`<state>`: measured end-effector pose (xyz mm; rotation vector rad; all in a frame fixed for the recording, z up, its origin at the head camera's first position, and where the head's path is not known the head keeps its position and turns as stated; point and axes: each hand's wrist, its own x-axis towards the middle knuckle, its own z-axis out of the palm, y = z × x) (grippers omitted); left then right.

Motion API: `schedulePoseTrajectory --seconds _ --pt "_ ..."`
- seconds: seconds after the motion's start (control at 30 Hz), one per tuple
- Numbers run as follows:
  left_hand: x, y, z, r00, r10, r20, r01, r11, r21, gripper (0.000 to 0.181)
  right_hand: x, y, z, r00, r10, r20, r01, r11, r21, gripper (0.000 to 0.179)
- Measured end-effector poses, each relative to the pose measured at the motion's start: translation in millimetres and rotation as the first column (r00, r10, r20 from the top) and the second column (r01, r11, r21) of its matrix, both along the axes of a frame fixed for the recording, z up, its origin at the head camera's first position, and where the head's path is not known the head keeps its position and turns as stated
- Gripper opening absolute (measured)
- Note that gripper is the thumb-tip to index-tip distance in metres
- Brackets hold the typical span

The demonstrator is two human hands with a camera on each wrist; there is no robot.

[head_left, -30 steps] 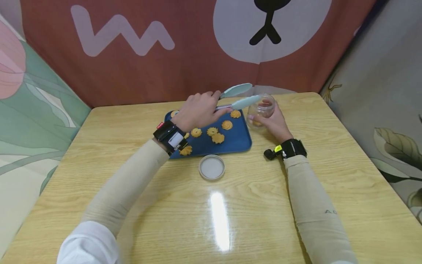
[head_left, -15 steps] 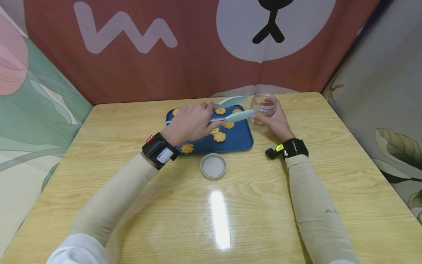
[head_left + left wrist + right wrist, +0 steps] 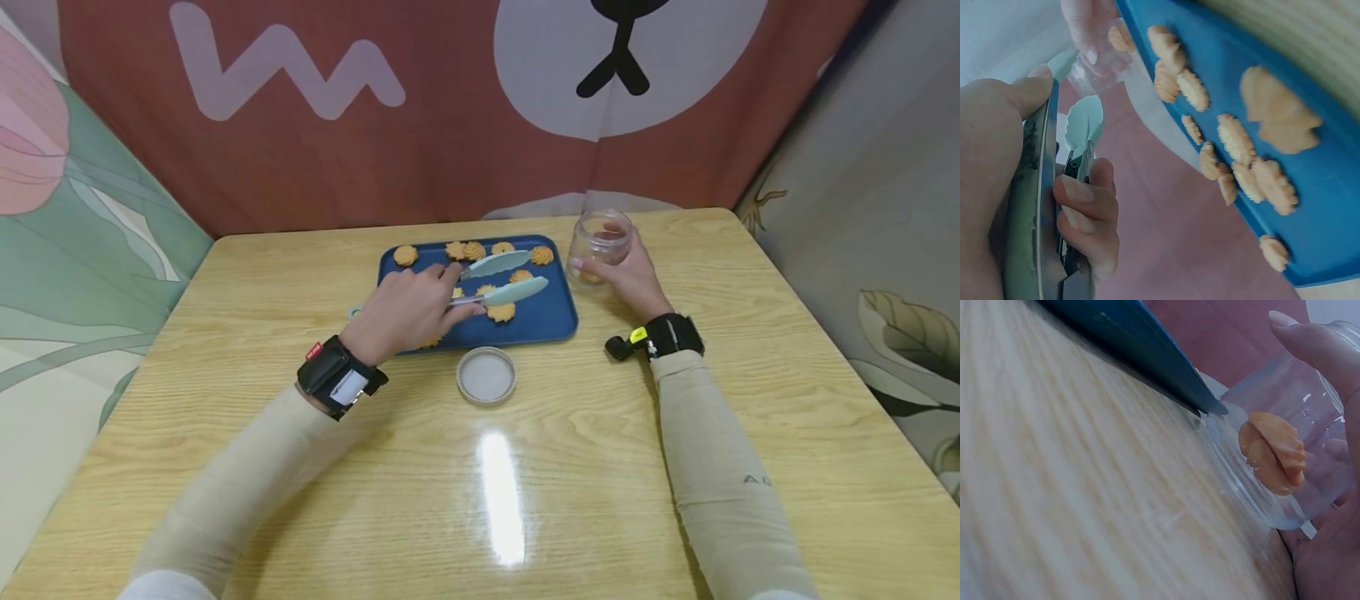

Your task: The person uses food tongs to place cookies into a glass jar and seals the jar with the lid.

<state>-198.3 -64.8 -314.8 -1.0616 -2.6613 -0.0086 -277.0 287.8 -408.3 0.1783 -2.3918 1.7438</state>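
Note:
My left hand (image 3: pixel 408 310) grips a pair of metal tongs (image 3: pixel 1047 187) with pale green tips, spread apart over the blue tray (image 3: pixel 551 321). Nothing sits between the tips (image 3: pixel 1087 122). Several golden cookies (image 3: pixel 501 312) lie on the tray, some partly hidden by the hand and tongs in the head view. At the tray's right end, my right hand (image 3: pixel 628 271) holds a clear jar (image 3: pixel 596 242) around its side, its mouth uncovered. Inside, cookies (image 3: pixel 1272 453) rest at the bottom, as the right wrist view shows.
A round lid (image 3: pixel 486 377) lies on the wooden table (image 3: pixel 570 467) just in front of the tray. Behind the table's far edge hangs a reddish-brown printed cloth (image 3: pixel 337 167). Patterned cloth also covers the right side (image 3: pixel 862 208).
My left hand has drawn the tongs back from beside the jar's mouth, leftward and down over the tray. The right hand keeps the jar in nearly the same place.

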Motion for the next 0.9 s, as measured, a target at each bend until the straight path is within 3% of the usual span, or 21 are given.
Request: schedulePoseTrajectory --seconds 0.47,0.9 --pt "7.3 -10.4 -26.4 0.995 0.028 0.097 -0.026 0.999 -0.02 0.07 -3.2 1.3 -4.3 1.0 -0.015 0.002 0.014 1.0 0.023 0.088" --pt "1.4 -15.9 -42.9 0.991 0.048 0.123 -0.048 0.999 -0.007 0.071 -2.9 0.3 -2.4 1.0 -0.004 0.001 0.004 1.0 0.005 0.083"
